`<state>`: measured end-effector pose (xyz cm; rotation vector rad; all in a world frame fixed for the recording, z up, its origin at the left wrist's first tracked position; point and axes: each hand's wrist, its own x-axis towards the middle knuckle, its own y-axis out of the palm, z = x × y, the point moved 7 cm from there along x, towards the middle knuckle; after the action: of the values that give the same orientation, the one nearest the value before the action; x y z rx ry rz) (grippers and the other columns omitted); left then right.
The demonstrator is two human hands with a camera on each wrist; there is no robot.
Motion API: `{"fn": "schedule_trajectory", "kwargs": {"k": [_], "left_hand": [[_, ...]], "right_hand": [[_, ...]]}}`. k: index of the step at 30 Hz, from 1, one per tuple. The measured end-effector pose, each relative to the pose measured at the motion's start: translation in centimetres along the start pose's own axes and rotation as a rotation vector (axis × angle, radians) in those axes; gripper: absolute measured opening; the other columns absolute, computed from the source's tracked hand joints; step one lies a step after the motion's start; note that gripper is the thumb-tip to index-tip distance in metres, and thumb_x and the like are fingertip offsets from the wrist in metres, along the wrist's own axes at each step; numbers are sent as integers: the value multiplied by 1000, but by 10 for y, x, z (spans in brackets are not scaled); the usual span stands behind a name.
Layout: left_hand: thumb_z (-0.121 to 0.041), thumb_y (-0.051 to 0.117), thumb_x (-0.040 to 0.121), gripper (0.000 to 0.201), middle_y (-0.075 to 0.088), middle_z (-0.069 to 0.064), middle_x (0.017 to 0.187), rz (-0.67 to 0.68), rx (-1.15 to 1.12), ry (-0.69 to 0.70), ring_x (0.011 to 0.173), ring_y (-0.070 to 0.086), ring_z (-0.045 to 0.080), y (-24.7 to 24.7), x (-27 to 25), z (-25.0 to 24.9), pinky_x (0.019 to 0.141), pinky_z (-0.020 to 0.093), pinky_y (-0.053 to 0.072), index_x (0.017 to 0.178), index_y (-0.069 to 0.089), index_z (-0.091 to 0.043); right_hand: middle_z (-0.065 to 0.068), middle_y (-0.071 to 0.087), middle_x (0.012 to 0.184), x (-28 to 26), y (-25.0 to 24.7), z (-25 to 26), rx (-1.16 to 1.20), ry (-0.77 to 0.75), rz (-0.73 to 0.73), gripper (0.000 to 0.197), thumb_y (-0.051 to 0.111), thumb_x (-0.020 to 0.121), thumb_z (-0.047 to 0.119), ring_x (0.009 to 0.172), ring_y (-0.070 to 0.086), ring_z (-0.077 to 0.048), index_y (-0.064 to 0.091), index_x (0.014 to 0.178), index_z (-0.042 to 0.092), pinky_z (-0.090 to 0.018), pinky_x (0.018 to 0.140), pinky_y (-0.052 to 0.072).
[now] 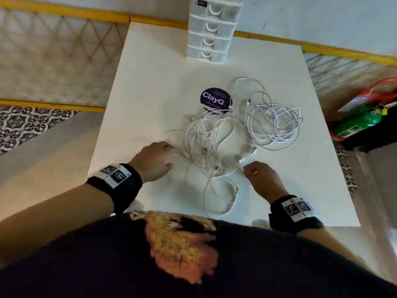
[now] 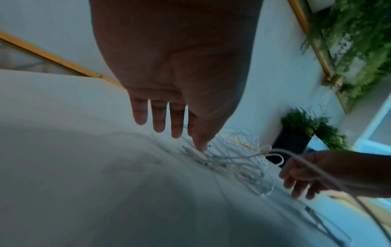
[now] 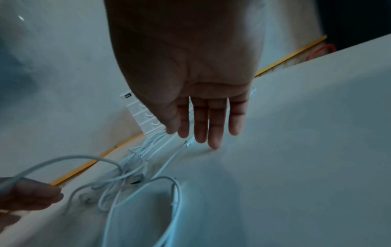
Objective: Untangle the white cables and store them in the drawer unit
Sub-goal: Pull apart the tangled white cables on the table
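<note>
Near the table's front edge, the white cables sprawl tangled, well short of the drawer unit at the back edge. Left hand and right hand flank the knot, fingers straight and gripping nothing, likely seeking a loose end.

Cables mid-tabletop, drawer unit at far edge, round disc between them, hands flanking the tangle.

The person wore black wristbands bearing white square-code tags, a thin ring on the right hand, and a dark shirt with an orange-yellow print.
</note>
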<state>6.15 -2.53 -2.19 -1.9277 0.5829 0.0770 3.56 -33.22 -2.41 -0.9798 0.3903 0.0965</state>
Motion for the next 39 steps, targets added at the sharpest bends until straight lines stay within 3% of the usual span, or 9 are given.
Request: {"fn": "schedule_trajectory", "kwargs": {"k": [7,12,17,21,24,27,32,36,39], "left_hand": [[-32,53,73,43,67,15,98,5,128,113,87,63,40,11,19,-9,73,44,50,106,72,-12],[-34,47,78,41,66,4,106,-52,46,104,99,62,32,1,25,-23,85,42,49,105,73,-19],[-41,47,79,47,64,7,105,-115,-39,76,101,58,32,-15,30,-36,90,39,41,109,70,-15],[-42,47,81,46,62,5,109,-128,-107,83,106,56,27,-34,39,-55,94,39,41,116,67,-20],[-38,52,87,39,62,3,116,-167,-212,133,110,57,23,-57,50,-79,98,38,44,119,65,-19],[-25,59,95,28,59,0,115,-247,-349,183,108,57,14,-85,62,-104,93,22,41,122,64,-17],[-19,56,97,26,54,-7,107,-340,-468,238,93,54,0,-133,74,-140,78,-3,34,122,63,-17],[-24,52,99,27,57,-6,118,-359,-554,224,100,58,5,-157,74,-152,76,2,42,124,62,-23],[-24,47,102,23,67,2,114,-350,-683,288,100,61,11,-175,66,-166,87,20,44,114,66,-19]], "right_hand": [[-13,66,110,27,-3,-13,87,248,-147,43,63,87,42,106,60,-30,57,115,9,-31,83,41],[-14,46,134,65,-4,-6,107,321,-201,62,68,80,36,119,51,-31,44,133,14,-35,96,39],[-8,59,101,80,-4,-15,280,302,-204,51,68,76,8,92,59,-26,46,122,11,-26,76,41],[-10,60,83,80,-11,-9,696,353,-209,42,71,77,6,62,58,-22,46,110,11,-34,62,49],[-14,60,82,77,-37,28,951,207,-168,34,66,85,1,52,63,-20,47,113,2,-30,56,55],[-12,64,73,74,-72,69,914,59,-145,31,67,87,7,48,59,-20,48,111,1,-33,56,53],[-6,71,93,51,-139,133,37,-176,-420,24,58,92,25,83,65,-32,52,114,19,-34,69,43],[-8,61,76,28,-157,169,290,-361,-409,41,57,92,21,77,61,-27,42,130,22,-40,69,47],[-14,60,74,19,-162,196,468,-518,-321,56,51,94,12,69,60,-27,27,143,24,-48,73,53]]}}
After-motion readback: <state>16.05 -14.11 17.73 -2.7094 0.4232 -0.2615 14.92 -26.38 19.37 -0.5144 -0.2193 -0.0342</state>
